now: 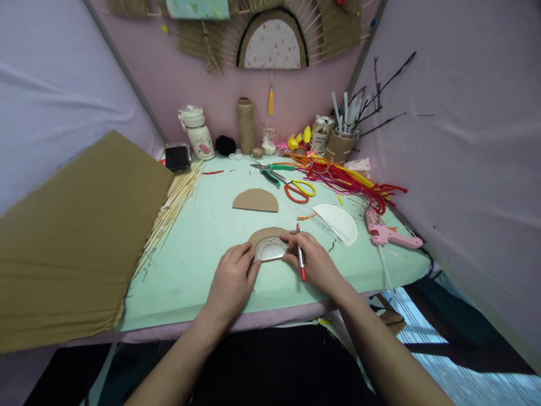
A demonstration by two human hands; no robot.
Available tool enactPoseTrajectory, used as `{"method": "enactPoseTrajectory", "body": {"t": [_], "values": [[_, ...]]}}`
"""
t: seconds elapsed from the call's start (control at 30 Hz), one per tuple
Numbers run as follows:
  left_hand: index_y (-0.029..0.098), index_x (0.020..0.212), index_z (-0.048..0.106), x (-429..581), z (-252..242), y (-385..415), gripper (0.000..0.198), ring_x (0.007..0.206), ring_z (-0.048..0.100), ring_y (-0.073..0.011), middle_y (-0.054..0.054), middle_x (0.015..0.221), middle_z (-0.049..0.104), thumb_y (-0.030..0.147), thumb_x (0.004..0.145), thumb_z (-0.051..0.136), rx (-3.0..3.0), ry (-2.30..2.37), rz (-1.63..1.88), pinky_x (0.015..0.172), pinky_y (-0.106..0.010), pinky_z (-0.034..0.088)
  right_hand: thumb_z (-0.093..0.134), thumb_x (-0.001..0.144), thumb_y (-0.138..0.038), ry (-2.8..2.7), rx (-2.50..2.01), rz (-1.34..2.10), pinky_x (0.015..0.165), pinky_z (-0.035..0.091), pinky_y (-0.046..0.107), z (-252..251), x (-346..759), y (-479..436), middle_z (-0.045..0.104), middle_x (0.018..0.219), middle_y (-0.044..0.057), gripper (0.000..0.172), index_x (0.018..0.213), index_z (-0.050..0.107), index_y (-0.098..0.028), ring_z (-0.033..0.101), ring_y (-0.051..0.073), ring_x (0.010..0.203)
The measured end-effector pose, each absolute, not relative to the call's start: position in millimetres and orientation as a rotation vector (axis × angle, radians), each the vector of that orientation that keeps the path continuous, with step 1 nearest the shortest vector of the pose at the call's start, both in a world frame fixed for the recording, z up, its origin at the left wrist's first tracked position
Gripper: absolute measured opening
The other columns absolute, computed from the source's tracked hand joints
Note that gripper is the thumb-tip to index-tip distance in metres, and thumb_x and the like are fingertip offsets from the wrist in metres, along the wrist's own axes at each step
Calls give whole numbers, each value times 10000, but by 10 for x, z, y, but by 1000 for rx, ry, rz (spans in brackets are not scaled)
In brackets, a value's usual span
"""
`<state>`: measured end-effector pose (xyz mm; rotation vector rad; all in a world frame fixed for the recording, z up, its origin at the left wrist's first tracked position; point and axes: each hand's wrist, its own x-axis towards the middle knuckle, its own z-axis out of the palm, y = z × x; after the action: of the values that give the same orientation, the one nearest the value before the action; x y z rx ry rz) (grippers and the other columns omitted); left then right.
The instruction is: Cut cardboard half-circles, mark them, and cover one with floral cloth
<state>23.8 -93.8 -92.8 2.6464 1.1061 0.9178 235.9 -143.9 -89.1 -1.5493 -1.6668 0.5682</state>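
Note:
A clear protractor [271, 250] lies on a brown cardboard half-circle [270, 232], whose curved rim shows beyond it. My left hand [234, 277] is closed at their left end, thumb along the near edge and fingers on the cardboard. My right hand [316, 260] grips a red-and-white pen [300, 258] that slants between its fingers. Its thumb and fingertip also press the protractor's right end. Just beyond lies a second cardboard half-circle [255, 201]. Right of my hands are a white half-circle [341, 223] and a clear ruler [324, 224].
A large cardboard sheet [80, 237] covers the table's left side, beside thin sticks [169, 214]. Scissors [297, 190] and green-handled pliers [271, 171] lie farther back. Coloured pipe cleaners [338, 177] and a pink glue gun [391, 234] are at right. A bottle [199, 135] and twine spool [245, 125] stand behind.

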Motion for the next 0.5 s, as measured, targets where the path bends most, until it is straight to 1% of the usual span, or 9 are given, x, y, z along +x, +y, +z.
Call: {"method": "enactPoseTrajectory", "body": {"t": [0.17, 0.37, 0.5], "values": [[142, 1041, 664, 257, -915, -941, 198, 1030, 610, -271, -143, 1108, 673, 248, 910, 561, 2691, 1118, 899, 898, -471, 527, 628, 843, -189, -1656, -1542, 577, 943, 451, 451, -884, 2353, -1443, 640, 1143, 75, 120, 823, 523, -243, 548, 246, 1173], [147, 942, 695, 296, -903, -926, 171, 974, 619, -262, -123, 1072, 691, 163, 906, 528, 2757, 1171, 874, 855, -443, 538, 638, 838, -184, -1674, -1546, 555, 945, 452, 436, -878, 2356, -1443, 649, 1139, 67, 134, 817, 520, -243, 540, 242, 1171], [133, 884, 704, 329, -891, -924, 157, 935, 622, -262, -118, 1032, 702, 159, 894, 550, 2766, 1216, 865, 826, -426, 541, 644, 837, -189, -1683, -1551, 551, 942, 454, 431, -890, 2365, -1439, 651, 1139, 64, 146, 814, 509, -242, 541, 241, 1168]]}}
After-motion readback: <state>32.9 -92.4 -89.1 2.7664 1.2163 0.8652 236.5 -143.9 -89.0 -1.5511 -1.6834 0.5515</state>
